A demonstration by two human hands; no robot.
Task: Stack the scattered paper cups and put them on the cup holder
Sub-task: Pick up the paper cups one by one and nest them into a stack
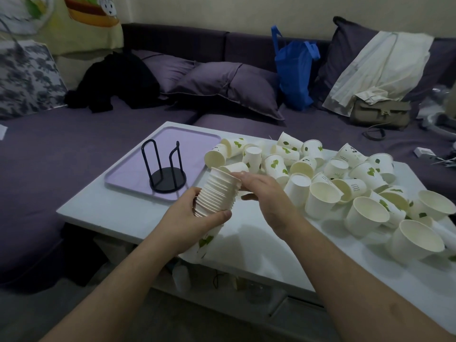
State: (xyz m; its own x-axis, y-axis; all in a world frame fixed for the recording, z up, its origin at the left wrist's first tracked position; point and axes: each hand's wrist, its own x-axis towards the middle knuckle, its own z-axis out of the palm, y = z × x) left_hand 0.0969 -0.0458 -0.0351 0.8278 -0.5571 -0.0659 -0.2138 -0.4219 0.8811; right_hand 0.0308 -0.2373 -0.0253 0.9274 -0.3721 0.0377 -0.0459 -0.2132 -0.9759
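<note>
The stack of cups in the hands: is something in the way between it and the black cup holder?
Nothing visible. The stack of cups is just right of the cup holder, with only bare tray between.

One head-worn wide-angle view looks forward and down from above the near edge of the tabletop (128, 213). Both forearms enter from the bottom, close to the lens. The sofa (74, 144) fills the far half, and straight lines bend toward the edges, probably lens distortion.

Purple sofa (49, 149) with pillows (229, 87), blue bag (293, 70), olive handbag (380, 112).
</note>
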